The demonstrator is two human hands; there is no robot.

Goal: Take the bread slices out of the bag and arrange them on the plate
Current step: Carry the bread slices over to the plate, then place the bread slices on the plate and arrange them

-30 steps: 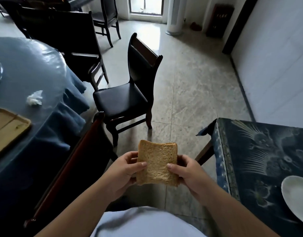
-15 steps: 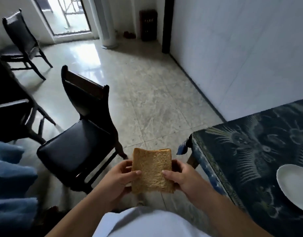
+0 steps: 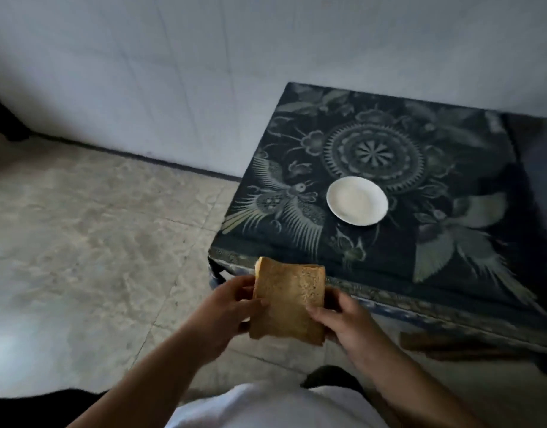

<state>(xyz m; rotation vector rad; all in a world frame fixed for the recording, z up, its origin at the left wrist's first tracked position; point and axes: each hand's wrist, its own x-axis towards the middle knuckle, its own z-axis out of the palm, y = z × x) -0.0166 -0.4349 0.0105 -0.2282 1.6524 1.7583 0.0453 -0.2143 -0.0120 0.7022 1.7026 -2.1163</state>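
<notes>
I hold brown bread slices (image 3: 287, 299) upright in front of my body, just off the near left corner of the small table. A second slice edge shows behind the front one at its top left. My left hand (image 3: 232, 307) grips the left side and my right hand (image 3: 343, 319) grips the right side, thumbs on the front face. A round white plate (image 3: 357, 200) lies bare on the table, beyond and to the right of the bread. No bag is in view.
The small table (image 3: 451, 273) wears a dark cloth with bird and flower patterns and stands against a pale tiled wall (image 3: 173, 72). Marbled floor tiles (image 3: 96, 242) spread to the left. A brown wooden piece (image 3: 445, 342) lies under the table's near edge.
My view has swung right: the chairs and blue table are gone, and the small table with the plate now sits ahead. Both hands still hold the bread.
</notes>
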